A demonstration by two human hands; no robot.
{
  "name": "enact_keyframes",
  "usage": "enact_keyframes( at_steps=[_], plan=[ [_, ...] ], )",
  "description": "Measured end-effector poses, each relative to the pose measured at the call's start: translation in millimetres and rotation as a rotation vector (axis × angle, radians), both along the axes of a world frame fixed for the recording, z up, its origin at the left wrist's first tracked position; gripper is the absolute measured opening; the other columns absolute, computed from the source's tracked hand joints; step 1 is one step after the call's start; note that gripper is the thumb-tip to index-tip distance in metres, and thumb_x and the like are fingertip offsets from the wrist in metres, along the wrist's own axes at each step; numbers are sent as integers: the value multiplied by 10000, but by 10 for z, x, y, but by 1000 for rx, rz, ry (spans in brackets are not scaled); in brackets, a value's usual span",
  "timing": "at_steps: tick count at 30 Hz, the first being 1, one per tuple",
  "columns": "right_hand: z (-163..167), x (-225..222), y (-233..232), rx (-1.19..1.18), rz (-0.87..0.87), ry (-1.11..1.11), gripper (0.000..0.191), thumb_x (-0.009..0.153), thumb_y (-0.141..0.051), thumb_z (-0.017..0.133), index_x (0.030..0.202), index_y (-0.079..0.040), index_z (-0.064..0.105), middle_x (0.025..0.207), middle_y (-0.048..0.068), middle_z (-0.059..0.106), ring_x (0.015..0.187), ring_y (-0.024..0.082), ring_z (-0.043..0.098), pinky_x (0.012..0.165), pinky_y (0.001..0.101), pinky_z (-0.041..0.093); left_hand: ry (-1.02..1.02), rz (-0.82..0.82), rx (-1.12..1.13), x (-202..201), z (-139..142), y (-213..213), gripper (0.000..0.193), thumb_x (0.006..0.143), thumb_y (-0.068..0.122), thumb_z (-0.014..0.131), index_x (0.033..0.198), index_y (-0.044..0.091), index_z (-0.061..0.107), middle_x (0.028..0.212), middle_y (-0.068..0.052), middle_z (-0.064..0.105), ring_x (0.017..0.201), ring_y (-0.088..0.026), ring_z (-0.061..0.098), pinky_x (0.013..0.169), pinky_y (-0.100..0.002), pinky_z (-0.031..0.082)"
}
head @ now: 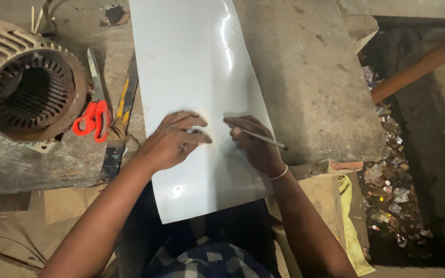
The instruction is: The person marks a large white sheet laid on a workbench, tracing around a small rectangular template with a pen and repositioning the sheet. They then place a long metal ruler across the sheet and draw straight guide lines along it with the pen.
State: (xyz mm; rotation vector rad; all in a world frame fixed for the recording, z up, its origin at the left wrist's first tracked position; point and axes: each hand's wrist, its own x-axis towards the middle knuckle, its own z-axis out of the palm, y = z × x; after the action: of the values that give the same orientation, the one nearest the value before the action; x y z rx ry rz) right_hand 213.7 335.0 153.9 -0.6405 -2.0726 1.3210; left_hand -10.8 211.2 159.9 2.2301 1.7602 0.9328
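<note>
A long glossy white sheet [191, 62] lies on a rough concrete slab [315, 77] and hangs over its near edge. My left hand [173, 141] presses flat on a small pale paper piece [205, 123] resting on the sheet. My right hand [256, 144] holds a thin grey pencil [263, 138], with its tip touching the sheet just right of the paper piece. A thin white bangle sits on my right wrist.
An old motor stator housing [24, 92] sits at the left. Red-handled scissors [95, 105] and a dark flat bar [122, 118] lie between it and the sheet. A litter-filled pit [397, 180] opens at the right, crossed by a wooden pole [418, 64]. A yellow cloth [351, 226] hangs nearby.
</note>
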Motion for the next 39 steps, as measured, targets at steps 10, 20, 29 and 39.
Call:
enact_keyframes(
  at_steps=[10, 20, 29, 39],
  plan=[
    [-82, 31, 10, -42, 16, -35, 105, 897, -53, 744, 1001, -37, 747, 951, 48, 763, 872, 102, 711, 783, 251, 581, 21, 16, -33, 3, 2, 8, 286, 809, 76, 762, 1041, 241, 793, 1272, -3, 672, 1314, -251, 552, 1164, -476, 371],
    [-123, -7, 7, -73, 38, -26, 80, 874, -51, 753, 952, -44, 736, 888, 25, 741, 793, 86, 691, 711, 252, 575, 17, 9, -38, -5, -19, 5, 291, 802, 78, 763, 1041, 241, 787, 1271, -6, 667, 1308, -252, 552, 1163, -478, 364],
    [-114, -38, -27, 115, 32, -95, 66, 852, -69, 751, 910, -43, 734, 814, 61, 715, 703, 137, 662, 646, 291, 527, 18, 0, -50, -14, -13, 3, 286, 815, 74, 755, 1044, 243, 786, 1275, -11, 663, 1309, -263, 549, 1161, -484, 362],
    [-47, -47, -28, 125, 45, -146, 61, 833, -75, 737, 888, -47, 732, 808, 77, 712, 695, 187, 665, 643, 327, 524, 8, 1, -76, -17, -5, -2, 299, 800, 69, 755, 1044, 237, 790, 1271, -8, 663, 1305, -255, 549, 1171, -481, 353]
  ],
)
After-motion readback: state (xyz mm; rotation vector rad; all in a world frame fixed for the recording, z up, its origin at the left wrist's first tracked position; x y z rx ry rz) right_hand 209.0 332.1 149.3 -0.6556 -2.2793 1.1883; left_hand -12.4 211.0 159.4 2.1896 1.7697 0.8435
